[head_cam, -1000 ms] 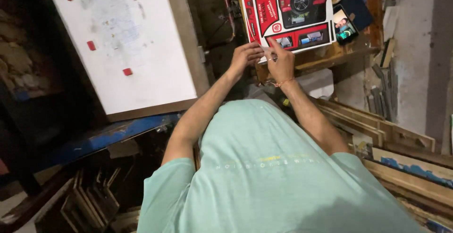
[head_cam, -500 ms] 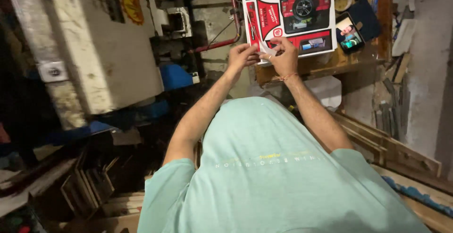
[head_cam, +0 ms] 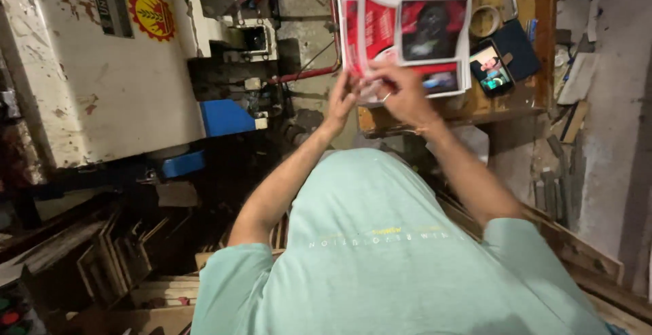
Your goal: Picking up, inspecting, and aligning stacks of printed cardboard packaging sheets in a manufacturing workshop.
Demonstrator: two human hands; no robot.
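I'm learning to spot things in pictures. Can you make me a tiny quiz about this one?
1. True or false: both hands touch the red printed sheet.
2. What lies right of that sheet? A) a phone with its screen lit B) a hammer C) a cup
3. What colour is the person's shirt?

Key: 1 true, the left hand and right hand meet at its lower edge. 2 A, the phone. 3 light green.

A red-and-white printed sheet (head_cam: 407, 26) with dark photo panels lies flat on the far wooden table (head_cam: 489, 104), its near edge under both hands.
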